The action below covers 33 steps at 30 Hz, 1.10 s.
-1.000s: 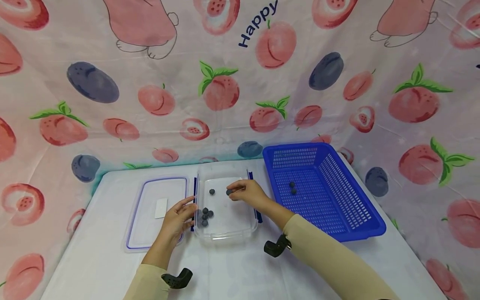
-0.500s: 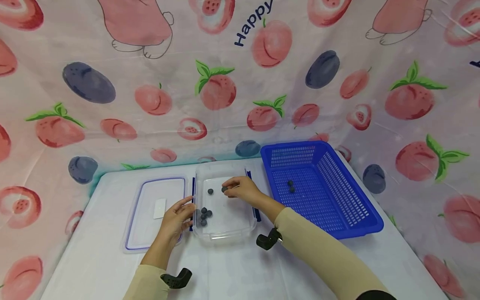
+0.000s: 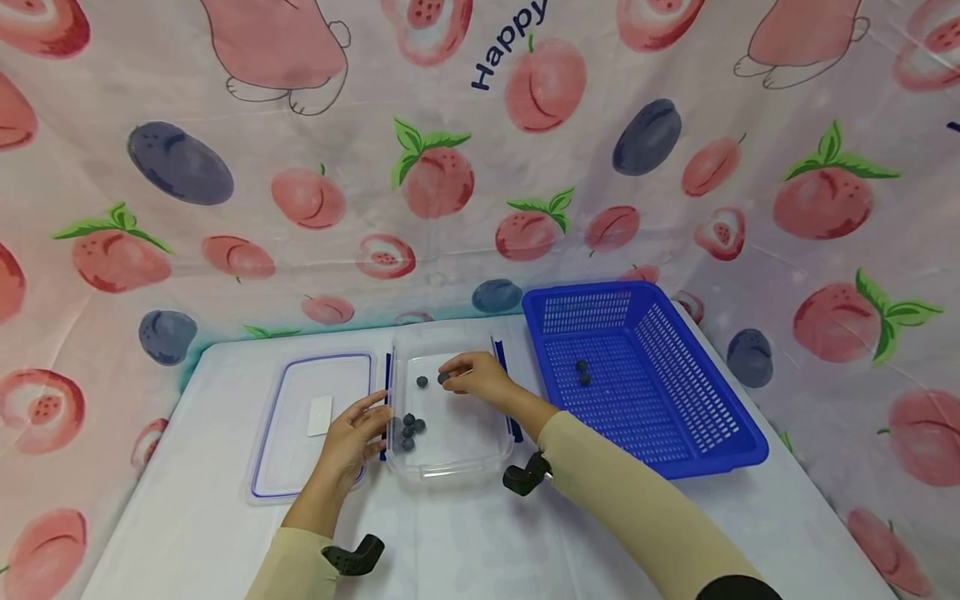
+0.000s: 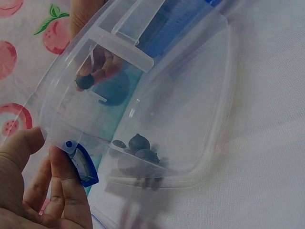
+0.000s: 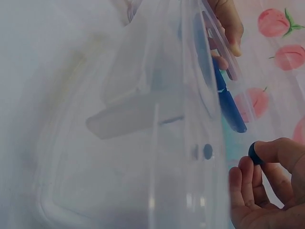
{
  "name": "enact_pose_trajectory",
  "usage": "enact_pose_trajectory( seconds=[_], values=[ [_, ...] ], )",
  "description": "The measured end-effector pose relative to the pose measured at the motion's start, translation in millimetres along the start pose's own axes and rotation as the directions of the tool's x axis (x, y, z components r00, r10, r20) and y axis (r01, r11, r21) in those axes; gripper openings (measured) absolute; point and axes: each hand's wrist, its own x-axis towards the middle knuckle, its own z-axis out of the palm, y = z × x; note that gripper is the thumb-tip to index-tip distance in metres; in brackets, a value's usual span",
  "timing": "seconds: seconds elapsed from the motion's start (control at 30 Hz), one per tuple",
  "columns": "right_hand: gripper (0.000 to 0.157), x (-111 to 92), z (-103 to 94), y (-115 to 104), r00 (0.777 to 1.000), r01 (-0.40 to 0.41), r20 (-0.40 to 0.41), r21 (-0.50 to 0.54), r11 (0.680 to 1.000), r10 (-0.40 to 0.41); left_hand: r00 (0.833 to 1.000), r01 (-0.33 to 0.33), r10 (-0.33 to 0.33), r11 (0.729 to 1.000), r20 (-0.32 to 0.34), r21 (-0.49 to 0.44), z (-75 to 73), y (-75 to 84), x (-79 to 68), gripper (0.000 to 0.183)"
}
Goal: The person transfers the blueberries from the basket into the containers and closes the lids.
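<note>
Between thumb and fingertips, my right hand (image 3: 483, 382) pinches a blueberry (image 5: 255, 153) over the clear plastic container (image 3: 465, 469). Left of that berry, a single blueberry (image 3: 422, 382) lies on the container floor. Several more blueberries (image 3: 408, 431) cluster near its left wall, also visible through the plastic in the left wrist view. My left hand (image 3: 352, 437) rests its fingertips against the container's left side, beside a blue latch (image 4: 83, 164); its fingers are spread and mostly straight.
The container's lid (image 3: 292, 429), blue-edged with a white label (image 3: 320, 415), lies flat at the left. To the right stands a blue perforated basket (image 3: 686, 375) with a pair of blueberries (image 3: 582, 372) inside. A fruit-print cloth (image 3: 442, 250) hangs behind the white table (image 3: 450, 533).
My right hand has shifted slightly left with the pinched blueberry, bringing it closer to the single berry on the container floor. My left hand stays at the container's side.
</note>
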Motion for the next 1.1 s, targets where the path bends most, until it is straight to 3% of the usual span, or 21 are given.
enact_pose_trajectory(
  seconds=[0.53, 1.1],
  values=[
    [0.025, 7.5, 13.1, 4.8, 0.999, -0.042, -0.018, -0.112, 0.993, 0.04, 1.0, -0.005, 0.005, 1.0, -0.004, -0.003, 0.5, -0.5, 0.2, 0.057],
    [0.022, 12.8, 25.7, 10.2, 0.99, -0.135, -0.055, -0.131, 0.982, 0.129, 1.0, -0.011, 0.011, 1.0, 0.0, -0.006, -0.9, -0.8, 0.8, 0.058]
  ],
)
